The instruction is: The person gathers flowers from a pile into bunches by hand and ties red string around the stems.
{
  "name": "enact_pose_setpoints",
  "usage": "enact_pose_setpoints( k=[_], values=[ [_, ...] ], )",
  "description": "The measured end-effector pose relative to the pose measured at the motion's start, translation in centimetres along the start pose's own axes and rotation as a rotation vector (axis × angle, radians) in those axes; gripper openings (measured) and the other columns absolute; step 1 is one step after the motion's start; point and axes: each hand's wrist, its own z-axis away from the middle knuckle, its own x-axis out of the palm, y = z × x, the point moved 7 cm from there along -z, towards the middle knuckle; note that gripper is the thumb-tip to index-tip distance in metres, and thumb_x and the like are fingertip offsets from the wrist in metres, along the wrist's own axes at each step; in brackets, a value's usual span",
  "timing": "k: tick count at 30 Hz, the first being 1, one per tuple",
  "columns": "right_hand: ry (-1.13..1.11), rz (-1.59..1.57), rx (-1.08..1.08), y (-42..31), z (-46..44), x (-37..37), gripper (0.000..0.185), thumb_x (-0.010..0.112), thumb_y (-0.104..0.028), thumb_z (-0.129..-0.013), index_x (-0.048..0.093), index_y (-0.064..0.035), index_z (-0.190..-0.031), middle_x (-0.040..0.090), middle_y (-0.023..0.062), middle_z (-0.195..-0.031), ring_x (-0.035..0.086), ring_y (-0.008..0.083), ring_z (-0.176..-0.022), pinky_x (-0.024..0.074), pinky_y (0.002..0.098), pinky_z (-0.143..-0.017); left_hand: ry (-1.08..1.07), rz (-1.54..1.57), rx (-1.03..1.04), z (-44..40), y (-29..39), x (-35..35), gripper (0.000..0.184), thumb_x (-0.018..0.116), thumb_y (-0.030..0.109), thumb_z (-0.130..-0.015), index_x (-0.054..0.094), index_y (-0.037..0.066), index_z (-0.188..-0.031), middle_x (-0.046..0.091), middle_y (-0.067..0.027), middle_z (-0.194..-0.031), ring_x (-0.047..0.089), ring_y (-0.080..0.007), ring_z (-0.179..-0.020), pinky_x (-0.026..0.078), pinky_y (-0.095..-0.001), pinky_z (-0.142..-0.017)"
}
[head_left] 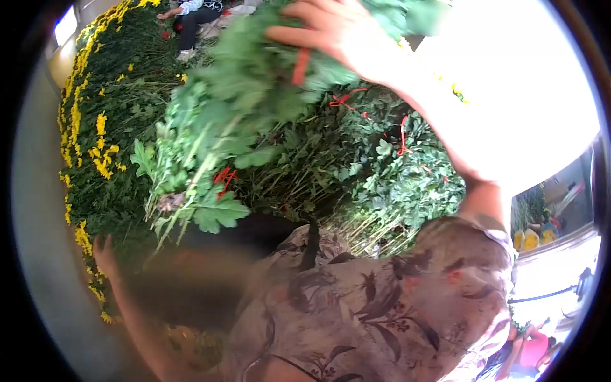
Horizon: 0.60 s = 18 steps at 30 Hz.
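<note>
At the top, my right hand (324, 32) is closed over a bunch of leafy chrysanthemum stems (235, 95). Motion blurs its upper leaves, while the cut stem ends point down and left. A red tie (301, 66) shows just below the fingers. My left hand (104, 254) is low at the left, fingers apart, beside the yellow chrysanthemum blooms (83, 239) along the edge of the pile. I see nothing held in it. Beneath the raised bunch lie more tied green bunches (398, 172), their bare stems toward my body.
A large heap of stems (127, 153) with yellow flowers fills the left side along a pale wall (38, 191). Another person (197, 19) sits at the far end. At lower right is someone in pink (534, 350). Bright glare washes out the upper right.
</note>
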Motion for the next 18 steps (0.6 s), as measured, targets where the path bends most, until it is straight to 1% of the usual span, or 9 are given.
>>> enact_pose_setpoints(
  k=[2, 4, 6, 7, 8, 11, 14, 16, 18],
  values=[
    [0.182, -0.075, 0.052, 0.8, 5.8, 1.4, 0.047, 0.051, -0.015, -0.078, 0.051, -0.0244, -0.124, 0.053, 0.0068, -0.112, 0.049, 0.0232, -0.112, 0.0294, 0.0501, -0.106, -0.032, -0.020, -0.033, -0.4, -1.9, 4.2, 0.050, 0.067, 0.024, -0.083, 0.054, 0.000, -0.125, 0.052, -0.0192, -0.129, 0.050, -0.0311, -0.118, 0.039, -0.0387, -0.098],
    [0.029, -0.105, 0.140, 0.0, 12.4, 5.5, 0.053, 0.052, -0.015, -0.075, 0.049, -0.0231, -0.128, 0.049, 0.0084, -0.122, 0.045, 0.0244, -0.119, 0.0253, 0.0495, -0.109, -0.062, -0.040, -0.070, 0.0, -4.0, 7.6, 0.049, 0.067, 0.023, -0.083, 0.055, 0.000, -0.124, 0.053, -0.0190, -0.128, 0.050, -0.0306, -0.118, 0.039, -0.0396, -0.098],
    [-0.123, -0.151, 0.196, -1.5, 19.4, 10.6, 0.058, 0.053, -0.014, -0.074, 0.046, -0.0241, -0.130, 0.045, 0.0078, -0.129, 0.041, 0.0252, -0.123, 0.0224, 0.0488, -0.111, -0.385, -0.126, -0.344, 2.2, -8.1, 10.6, 0.045, 0.066, 0.022, -0.084, 0.056, 0.001, -0.123, 0.054, -0.0182, -0.126, 0.052, -0.0291, -0.115, 0.042, -0.0405, -0.094],
    [-0.248, -0.060, 0.194, -2.2, 22.7, 14.7, 0.060, 0.053, -0.013, -0.074, 0.043, -0.0254, -0.132, 0.043, 0.0067, -0.131, 0.039, 0.0248, -0.125, 0.0215, 0.0486, -0.112, -0.508, 0.094, -0.322, 1.1, -10.9, 11.7, 0.044, 0.064, 0.019, -0.085, 0.055, 0.000, -0.123, 0.055, -0.0180, -0.124, 0.055, -0.0291, -0.110, 0.046, -0.0409, -0.088],
    [-0.373, 0.029, 0.190, -2.9, 24.8, 17.7, 0.062, 0.053, -0.012, -0.075, 0.041, -0.0268, -0.133, 0.042, 0.0056, -0.133, 0.036, 0.0245, -0.128, 0.0207, 0.0484, -0.112, -0.511, 0.092, -0.336, 1.9, -11.2, 11.1, 0.044, 0.064, 0.019, -0.085, 0.055, 0.000, -0.123, 0.055, -0.0180, -0.124, 0.055, -0.0291, -0.110, 0.046, -0.0409, -0.088],
    [-0.555, -0.113, 0.151, -3.4, 25.1, 19.7, 0.069, 0.058, -0.006, -0.073, 0.038, -0.0282, -0.135, 0.037, 0.0043, -0.137, 0.031, 0.0241, -0.132, 0.0181, 0.0471, -0.114, -0.362, 0.301, -0.432, 2.8, -8.2, 8.2, 0.048, 0.059, 0.021, -0.091, 0.045, 0.003, -0.133, 0.052, -0.0166, -0.130, 0.060, -0.0264, -0.099, 0.047, -0.0344, -0.054],
    [-0.652, -0.107, 0.090, -2.8, 24.7, 20.1, 0.072, 0.062, -0.007, -0.071, 0.039, -0.0281, -0.135, 0.036, 0.0056, -0.140, 0.029, 0.0251, -0.134, 0.0167, 0.0470, -0.115, -0.380, 0.455, -0.535, 3.6, -9.8, 6.5, 0.051, 0.060, 0.024, -0.091, 0.044, 0.003, -0.134, 0.053, -0.0161, -0.128, 0.062, -0.0262, -0.089, 0.047, -0.0383, -0.055],
    [-0.620, -0.102, 0.097, -2.9, 26.5, 23.4, 0.078, 0.066, -0.007, -0.067, 0.037, -0.0283, -0.137, 0.033, 0.0078, -0.143, 0.029, 0.0267, -0.134, 0.0142, 0.0475, -0.115, -0.272, 0.465, -0.475, 4.1, -10.0, 5.2, 0.047, 0.064, 0.022, -0.086, 0.051, 0.000, -0.125, 0.057, -0.0154, -0.116, 0.059, -0.0269, -0.093, 0.049, -0.0399, -0.075],
    [-0.763, 0.006, 0.087, -2.9, 26.4, 24.7, 0.079, 0.068, -0.015, -0.069, 0.034, -0.0262, -0.140, 0.033, 0.0081, -0.144, 0.027, 0.0280, -0.135, 0.0134, 0.0486, -0.114, -0.342, 0.464, -0.553, 7.5, -5.1, 2.7, 0.048, 0.064, 0.024, -0.086, 0.051, 0.003, -0.127, 0.056, -0.0134, -0.120, 0.061, -0.0263, -0.091, 0.050, -0.0389, -0.075]
  ],
)
